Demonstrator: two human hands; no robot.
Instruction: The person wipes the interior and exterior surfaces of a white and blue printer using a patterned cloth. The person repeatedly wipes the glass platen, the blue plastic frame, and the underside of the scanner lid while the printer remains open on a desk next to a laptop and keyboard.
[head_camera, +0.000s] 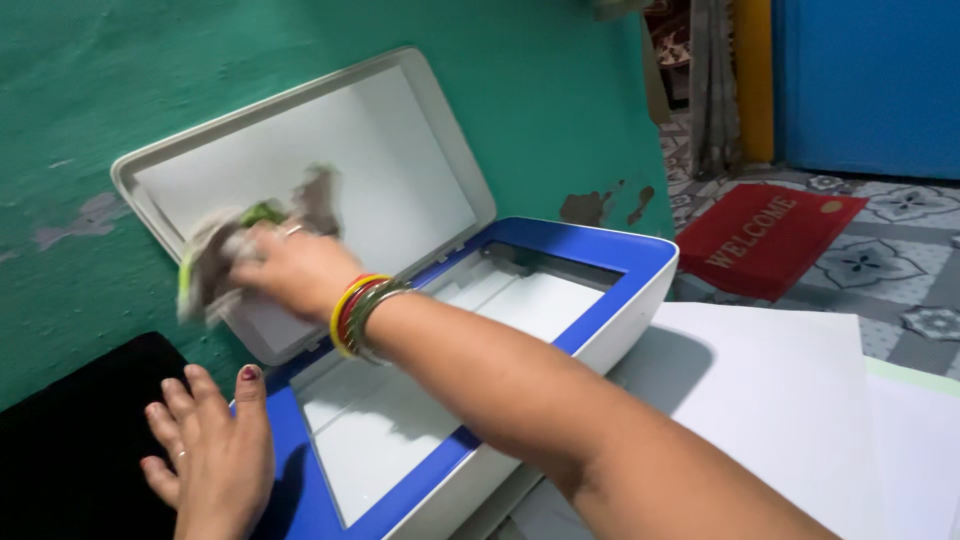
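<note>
Cloth (225, 262) pressed to the raised scanner lid (300, 190), left of the frame's centre.

Right hand (295, 272) is closed around the blurred grey-green cloth, its arm crossing from the lower right over the scanner glass (440, 400), bangles (358, 315) at the wrist. For a clean wipe, I judge that even, flat strokes with light pressure suit the propped lid, so the hinge is not forced back against the green wall (560, 90). Left hand (210, 455) lies flat with fingers spread, holding nothing, at the blue frame's (600, 245) lower-left corner, steadying the printer.
</note>
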